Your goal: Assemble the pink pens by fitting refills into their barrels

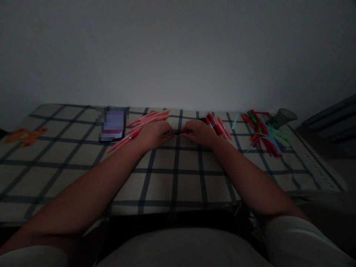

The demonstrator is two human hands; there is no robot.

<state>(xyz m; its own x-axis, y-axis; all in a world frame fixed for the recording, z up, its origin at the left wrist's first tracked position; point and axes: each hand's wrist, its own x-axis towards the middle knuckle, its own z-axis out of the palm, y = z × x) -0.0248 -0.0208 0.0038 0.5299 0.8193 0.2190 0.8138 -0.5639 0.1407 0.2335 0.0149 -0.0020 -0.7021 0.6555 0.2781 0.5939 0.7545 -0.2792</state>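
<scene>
Over the middle of the checked cloth, my left hand (155,134) and my right hand (198,132) meet fingertip to fingertip. Both pinch a small, thin dark piece (177,132); the dim light hides its kind. Beside and partly behind my left hand lies a bunch of slim pink pen-like sticks (148,118), with a red piece (135,135) near the wrist. Just beyond my right hand is a group of red and pink pen-like sticks (219,125), with some dark pieces at its left end.
A phone (113,124) lies at the left, and an orange flat item (26,136) sits further left. On the right are a heap of red, green and pale blue strips (263,133) and a tipped glass (282,116). A wall (178,55) rises behind the table (189,185).
</scene>
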